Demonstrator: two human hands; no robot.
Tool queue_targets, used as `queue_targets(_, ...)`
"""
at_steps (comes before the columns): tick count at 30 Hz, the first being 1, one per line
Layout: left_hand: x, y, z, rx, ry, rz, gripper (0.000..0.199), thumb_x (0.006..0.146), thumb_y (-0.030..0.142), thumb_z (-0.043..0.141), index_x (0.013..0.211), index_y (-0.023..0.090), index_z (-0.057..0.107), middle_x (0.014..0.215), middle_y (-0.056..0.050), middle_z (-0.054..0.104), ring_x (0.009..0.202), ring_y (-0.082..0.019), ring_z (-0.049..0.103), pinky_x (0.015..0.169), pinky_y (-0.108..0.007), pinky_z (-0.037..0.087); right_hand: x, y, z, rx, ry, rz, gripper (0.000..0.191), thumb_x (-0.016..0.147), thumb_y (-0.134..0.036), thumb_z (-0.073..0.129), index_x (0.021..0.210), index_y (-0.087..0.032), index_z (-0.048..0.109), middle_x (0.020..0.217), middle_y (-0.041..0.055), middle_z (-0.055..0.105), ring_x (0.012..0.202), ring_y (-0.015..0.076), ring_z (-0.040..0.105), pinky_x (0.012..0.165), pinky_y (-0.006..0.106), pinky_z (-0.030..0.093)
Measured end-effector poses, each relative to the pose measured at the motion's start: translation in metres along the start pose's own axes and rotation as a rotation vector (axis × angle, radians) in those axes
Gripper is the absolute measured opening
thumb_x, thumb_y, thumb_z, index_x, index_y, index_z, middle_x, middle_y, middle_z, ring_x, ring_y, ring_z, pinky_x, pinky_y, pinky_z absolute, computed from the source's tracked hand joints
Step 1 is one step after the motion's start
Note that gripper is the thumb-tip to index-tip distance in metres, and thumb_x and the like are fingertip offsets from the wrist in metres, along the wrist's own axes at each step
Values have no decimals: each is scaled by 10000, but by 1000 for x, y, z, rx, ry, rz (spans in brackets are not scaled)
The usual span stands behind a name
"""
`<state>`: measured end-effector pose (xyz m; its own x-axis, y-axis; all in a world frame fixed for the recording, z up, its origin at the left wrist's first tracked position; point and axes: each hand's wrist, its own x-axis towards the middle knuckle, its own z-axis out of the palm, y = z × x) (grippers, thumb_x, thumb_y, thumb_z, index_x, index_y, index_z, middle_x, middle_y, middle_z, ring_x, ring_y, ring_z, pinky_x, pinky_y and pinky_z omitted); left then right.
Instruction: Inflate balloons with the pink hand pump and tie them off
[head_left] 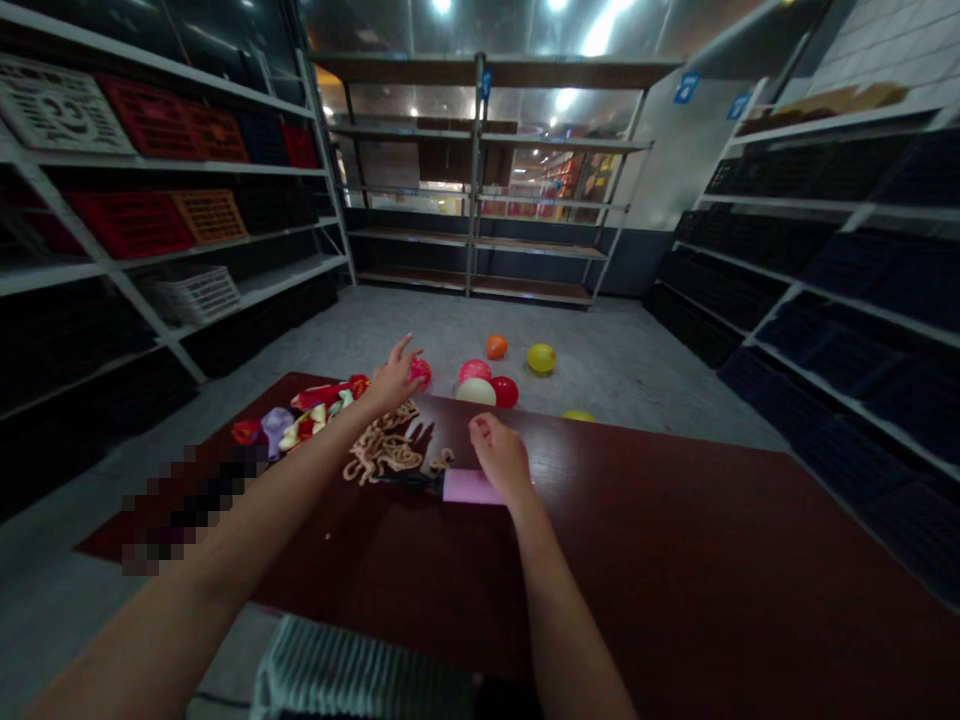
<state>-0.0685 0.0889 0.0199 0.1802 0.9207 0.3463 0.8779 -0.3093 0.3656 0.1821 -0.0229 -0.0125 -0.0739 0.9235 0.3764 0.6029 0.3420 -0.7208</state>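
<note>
My left hand (395, 378) is stretched over the table's far edge with its fingers spread, and nothing shows in it. My right hand (501, 455) hovers by a pink hand pump (471, 486) with a black end, its fingers curled inward; no object is visible in them. The pump lies on its side on the dark red table (675, 540). A heap of tan cord (381, 450) lies between my hands. Left of my left forearm are several limp, uninflated balloons (304, 425) in red, lilac, cream and green, partly covered by the arm.
On the floor beyond the table lie inflated balloons, among them an orange one (496, 347), a yellow one (541, 359), a white one (477, 391) and a red one (505, 391). Shelves with crates (135, 222) line the left; a metal rack (472, 240) stands behind.
</note>
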Motion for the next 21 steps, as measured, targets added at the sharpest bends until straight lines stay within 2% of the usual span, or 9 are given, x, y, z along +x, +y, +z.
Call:
queue_targets(2, -34, -21, -18, -1, 78, -37, 583, 969, 228, 659, 1530, 176, 514, 1743, -225, 279, 1533, -412, 439, 1153, -666, 463, -2, -8, -6, -125, -141, 20, 195, 1034, -365, 572, 996, -253, 727, 913, 24, 794, 802, 195, 731, 724, 288, 497)
queue_targets(5, -83, -47, -33, -66, 251, -82, 479, 974, 195, 624, 1449, 161, 573, 1604, -222, 471, 1501, -362, 474, 1215, -579, 427, -4, -15, -14, -193, -321, -33, 246, 1023, -453, 610, 1011, -248, 746, 949, 29, 804, 858, 194, 725, 760, 291, 499)
queue_targets(7, -115, -57, -34, -100, 350, -100, 397, 973, 153, 592, 1370, 143, 610, 1453, -212, 594, 1423, -339, 542, 1228, -520, 420, -5, -17, -18, -208, -424, -73, 263, 995, -478, 641, 1011, -246, 764, 996, 34, 808, 864, 198, 721, 783, 308, 511)
queue_targets(9, -144, -61, -29, -98, 397, -147, 348, 974, 127, 573, 1319, 134, 619, 1353, -205, 648, 1354, -335, 581, 1210, -503, 432, -8, -16, -19, -239, -500, -65, 269, 931, -451, 722, 1098, -247, 776, 1078, 51, 811, 889, 209, 721, 802, 322, 521)
queue_targets(12, -177, -58, -18, -25, 356, -284, 322, 982, 176, 623, 1302, 146, 615, 1362, -207, 635, 1353, -369, 562, 1171, -534, 451, -14, -17, -18, -329, -632, -59, 384, 821, -437, 841, 1149, -243, 792, 1119, 73, 805, 958, 242, 726, 826, 321, 515)
queue_targets(15, -191, -52, -12, 61, 244, -380, 331, 944, 263, 745, 1245, 155, 658, 1434, -218, 578, 1389, -437, 505, 1146, -586, 444, -21, -23, -16, -431, -619, -90, 400, 821, -381, 840, 1187, -225, 795, 1197, 112, 791, 1045, 276, 718, 853, 331, 499)
queue_targets(17, -191, -50, -12, 87, 192, -390, 242, 943, 272, 755, 1149, 158, 700, 1453, -217, 561, 1387, -456, 489, 1142, -606, 429, -25, -27, -17, -462, -579, -71, 389, 844, -373, 814, 1200, -219, 789, 1205, 122, 791, 1049, 286, 717, 834, 333, 491)
queue_targets(19, -188, -49, -15, 85, 179, -387, 131, 968, 267, 724, 1055, 169, 723, 1427, -206, 582, 1374, -456, 492, 1133, -614, 423, -29, -30, -20, -440, -557, -35, 337, 860, -410, 795, 1134, -215, 797, 1130, 109, 807, 963, 266, 721, 781, 319, 480)
queue_targets(21, -187, -49, -17, 49, 231, -386, 96, 990, 269, 696, 1006, 180, 727, 1386, -193, 613, 1356, -443, 505, 1125, -607, 427, -31, -33, -24, -360, -534, 7, 289, 866, -461, 774, 1009, -211, 801, 991, 79, 812, 838, 227, 705, 713, 296, 468)
